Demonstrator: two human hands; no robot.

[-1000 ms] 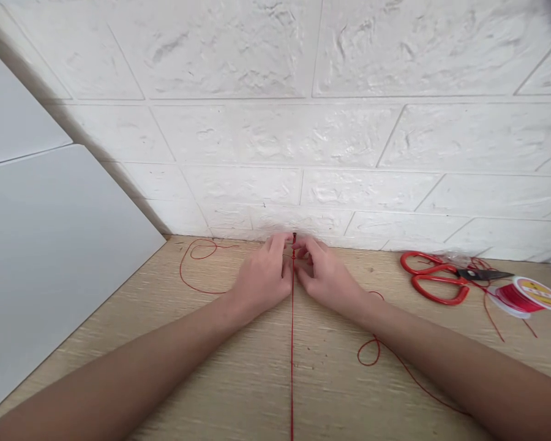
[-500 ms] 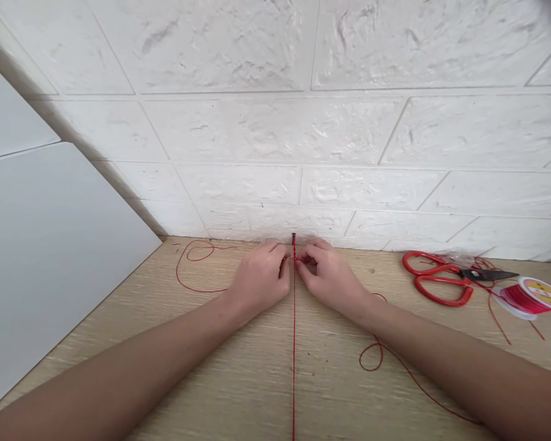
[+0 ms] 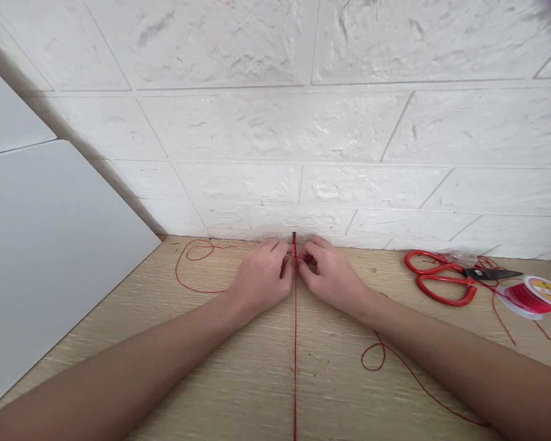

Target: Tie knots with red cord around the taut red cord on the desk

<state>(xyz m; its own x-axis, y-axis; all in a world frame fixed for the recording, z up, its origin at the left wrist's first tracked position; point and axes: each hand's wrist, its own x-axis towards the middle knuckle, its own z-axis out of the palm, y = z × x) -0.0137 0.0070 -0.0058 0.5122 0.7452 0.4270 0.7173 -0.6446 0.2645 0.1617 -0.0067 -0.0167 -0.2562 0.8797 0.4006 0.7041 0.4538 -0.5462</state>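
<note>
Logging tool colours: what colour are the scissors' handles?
Red; the scissors' handles show best in the head view.

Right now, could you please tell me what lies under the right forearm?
Loose red cord shows on both sides of the right forearm, so it probably runs beneath, over the wood-grained tabletop. The covered stretch, and anything else under there, cannot be seen.

Textile-looking cord (image 3: 295,343); rough wall (image 3: 266,128) (faintly glossy); wood-grained tabletop (image 3: 239,373).

On the table (image 3: 239,386) before the wall (image 3: 266,128), scissors (image 3: 475,274) and a spool (image 3: 528,299) lie right of the middle cord (image 3: 296,343)
</note>
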